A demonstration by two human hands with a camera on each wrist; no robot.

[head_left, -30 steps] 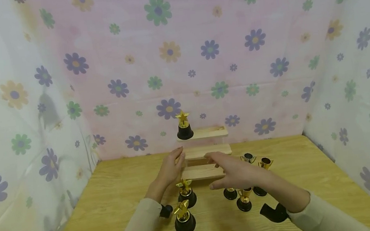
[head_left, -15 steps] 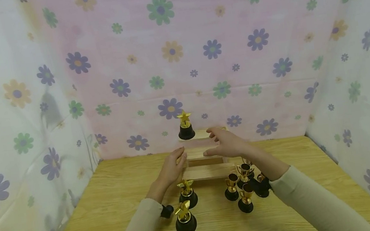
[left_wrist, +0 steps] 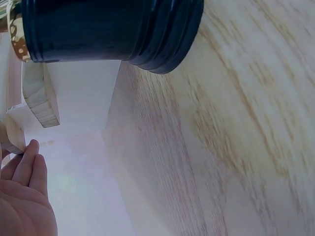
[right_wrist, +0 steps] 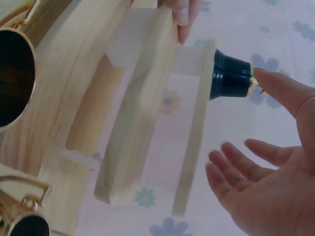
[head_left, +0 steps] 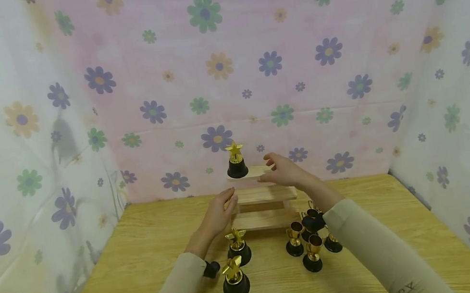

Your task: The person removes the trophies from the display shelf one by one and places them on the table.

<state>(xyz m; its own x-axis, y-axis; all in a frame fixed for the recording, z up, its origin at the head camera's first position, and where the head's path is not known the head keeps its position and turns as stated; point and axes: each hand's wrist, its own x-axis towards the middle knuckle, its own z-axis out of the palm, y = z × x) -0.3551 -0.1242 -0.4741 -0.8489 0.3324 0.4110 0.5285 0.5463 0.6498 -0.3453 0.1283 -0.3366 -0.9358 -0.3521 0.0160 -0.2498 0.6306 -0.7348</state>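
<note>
A wooden three-tier display stand (head_left: pixel 265 218) stands at the back of the table. On the left of its top tier is a gold star trophy (head_left: pixel 236 162) with a black base. My left hand (head_left: pixel 214 216) touches the left end of the middle tier; its fingers (left_wrist: pixel 38 172) look straight in the left wrist view. Beside the right end of the top tier is my right hand (head_left: pixel 286 172), fingers spread and holding nothing. In the right wrist view its thumb overlaps the star trophy (right_wrist: pixel 231 74), while the other fingers (right_wrist: pixel 231 164) point toward the tier's edge.
Two more star trophies (head_left: pixel 238 248) stand on the table (head_left: pixel 162 271) in front of the stand's left side. Several gold cup trophies (head_left: pixel 312 255) cluster at the front right, some partly hidden behind the right sleeve (head_left: pixel 372 242). Flowered cloth (head_left: pixel 180 51) surrounds the table's back and sides.
My right hand has risen from in front of the lower tiers to the right end of the top tier, uncovering more cup trophies. The left hand has stayed in place.
</note>
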